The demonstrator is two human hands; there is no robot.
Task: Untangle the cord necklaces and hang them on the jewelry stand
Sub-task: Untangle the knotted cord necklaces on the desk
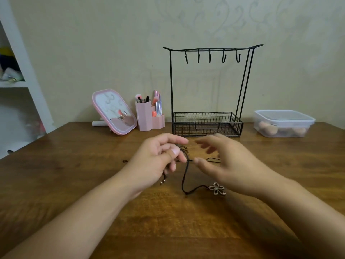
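Observation:
Dark cord necklaces [185,174] lie tangled at the middle of the wooden table [168,221]. My left hand [155,161] grips the bunched cords between thumb and fingers. My right hand [224,165] is beside it, its thumb tip touching a cord end, its fingers spread and blurred. One cord loops down to a pale flower pendant [217,188] lying on the table. Small beads on cord ends [162,182] hang below my left hand. The black wire jewelry stand [207,120] stands behind, its several hooks [210,57] bare.
A pink tilted mirror [113,111] and pink brush holders [147,116] stand left of the stand. A lidded clear plastic box [283,123] sits at the back right. White shelves [16,86] rise at the far left. A loose bead [125,161] lies left of my hand.

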